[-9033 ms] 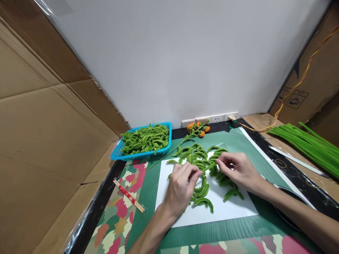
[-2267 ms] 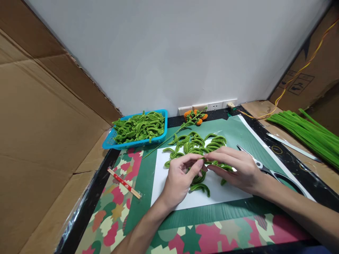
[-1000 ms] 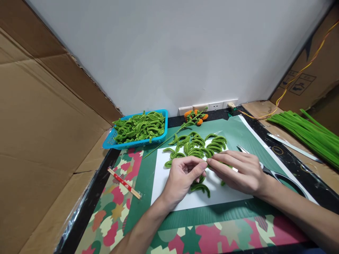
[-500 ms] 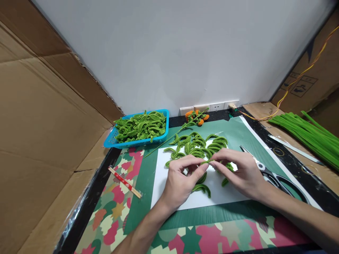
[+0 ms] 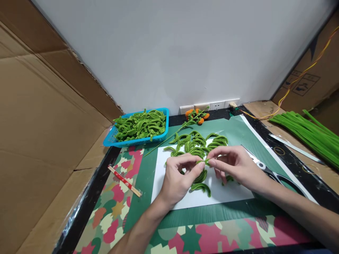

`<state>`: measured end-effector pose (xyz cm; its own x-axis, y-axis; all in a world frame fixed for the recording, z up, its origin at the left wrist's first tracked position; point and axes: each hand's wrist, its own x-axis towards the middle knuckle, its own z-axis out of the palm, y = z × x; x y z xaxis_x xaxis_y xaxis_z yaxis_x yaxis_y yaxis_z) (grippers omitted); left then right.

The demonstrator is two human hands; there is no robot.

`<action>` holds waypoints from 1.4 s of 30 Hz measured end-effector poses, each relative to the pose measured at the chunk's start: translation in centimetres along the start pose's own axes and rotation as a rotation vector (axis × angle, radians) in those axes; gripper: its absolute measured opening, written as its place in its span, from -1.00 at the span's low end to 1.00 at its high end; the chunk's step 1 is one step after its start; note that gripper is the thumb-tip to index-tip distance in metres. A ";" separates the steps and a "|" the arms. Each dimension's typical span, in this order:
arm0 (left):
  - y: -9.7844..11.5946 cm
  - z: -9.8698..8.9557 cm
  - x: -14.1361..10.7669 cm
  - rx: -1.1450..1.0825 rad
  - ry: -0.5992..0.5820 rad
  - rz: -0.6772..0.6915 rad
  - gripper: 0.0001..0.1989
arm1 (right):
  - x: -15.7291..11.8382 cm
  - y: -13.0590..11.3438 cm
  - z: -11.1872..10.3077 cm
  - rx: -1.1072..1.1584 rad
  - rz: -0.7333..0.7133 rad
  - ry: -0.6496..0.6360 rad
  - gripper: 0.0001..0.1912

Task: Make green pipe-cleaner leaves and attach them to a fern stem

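Between thumb and index finger, my left hand pinches one end of a short green fuzzy stem piece. The other end is pinched by my right hand, so the piece spans the small gap between my fingertips. Below and behind my hands lies a white sheet with many curved green fuzzy pieces on it and past its far edge. One looped green piece rests nearer me, below my left fingertips.
A blue basket heaped with green pieces stands back left. Orange flowers on a stem lie by the wall. Wrapped chopsticks are at left. Scissors lie partly under my right arm, with long green stems beyond.
Both hands have shifted slightly left, and my fingertips are a little farther apart, showing more of the green piece. The fingers of my right hand have changed position.
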<state>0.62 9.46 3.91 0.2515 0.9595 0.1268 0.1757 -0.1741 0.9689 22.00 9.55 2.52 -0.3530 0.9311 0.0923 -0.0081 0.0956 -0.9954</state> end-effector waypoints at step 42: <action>-0.4 -0.5 -0.4 0.201 -0.076 0.348 -0.85 | -0.5 -0.8 0.5 -0.018 0.037 -0.080 -0.61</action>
<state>-0.04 9.26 3.61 0.3973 0.8177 0.4165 0.2485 -0.5328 0.8090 21.74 8.87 3.27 -0.4262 0.9031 0.0524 0.0228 0.0686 -0.9974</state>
